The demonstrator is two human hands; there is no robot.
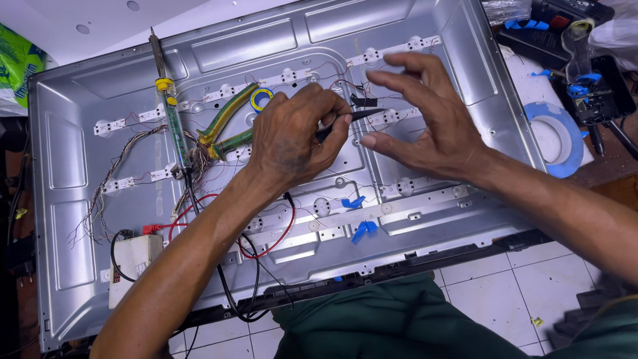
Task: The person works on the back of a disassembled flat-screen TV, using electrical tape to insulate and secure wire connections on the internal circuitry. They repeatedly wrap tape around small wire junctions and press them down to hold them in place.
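Note:
My left hand (292, 136) is closed around a black probe (355, 118) whose tip points right onto a white light strip (392, 116) inside the grey metal back pan (73, 166) of a flat screen. Red and black leads (276, 233) run from that hand down toward me. My right hand (425, 116) hovers just right of the probe tip with fingers spread, thumb close to the strip, holding nothing that I can see.
A soldering iron (169, 106) and green-yellow pliers (229, 126) lie on the pan's left half, beside a small tape roll (261, 98). A white box (133, 259) sits at lower left. Blue clips (362, 229), a large blue tape ring (555, 136) and black tools (591, 86) are around.

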